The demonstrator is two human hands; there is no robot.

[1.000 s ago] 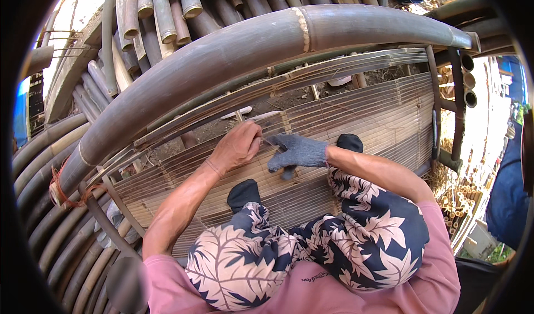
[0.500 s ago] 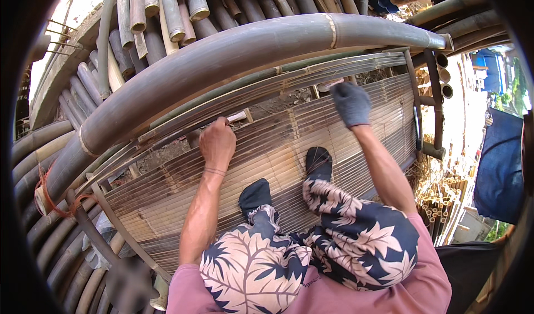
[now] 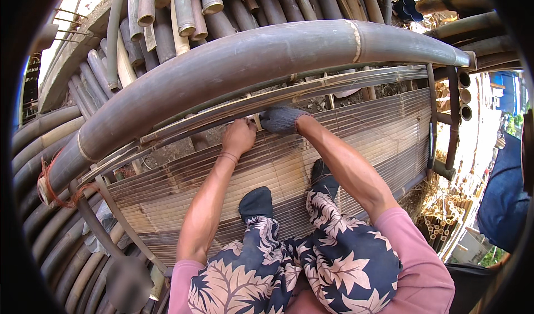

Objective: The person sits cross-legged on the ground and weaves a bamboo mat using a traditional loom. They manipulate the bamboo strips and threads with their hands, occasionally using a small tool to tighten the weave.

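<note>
A bench-like panel of thin bamboo slats (image 3: pixel 211 180) lies under my feet, with thin binding lines running across it. At its far edge my bare left hand (image 3: pixel 240 136) is closed, its fingertips beside a pale crosspiece (image 3: pixel 256 121). On the crosspiece's other side, my right hand (image 3: pixel 281 120) in a grey glove is curled in, fingers pointing left. What either hand pinches is hidden or too small to name. Beyond the hands, loose-looking long slats (image 3: pixel 311 91) run along the frame, with a gap between them and the panel.
A thick bamboo pole (image 3: pixel 233 61) arches across just past the slats. Stacked bamboo poles (image 3: pixel 194 14) lie behind it, and more curved poles (image 3: pixel 61 242) are on the left. Orange twine (image 3: pixel 53 180) wraps the pole's left end. Blue cloth (image 3: pixel 503 197) hangs at right.
My gloved right hand has moved left and now sits beside my left hand. My left hand has shifted slightly right along the panel's far edge. The view has turned a little.
</note>
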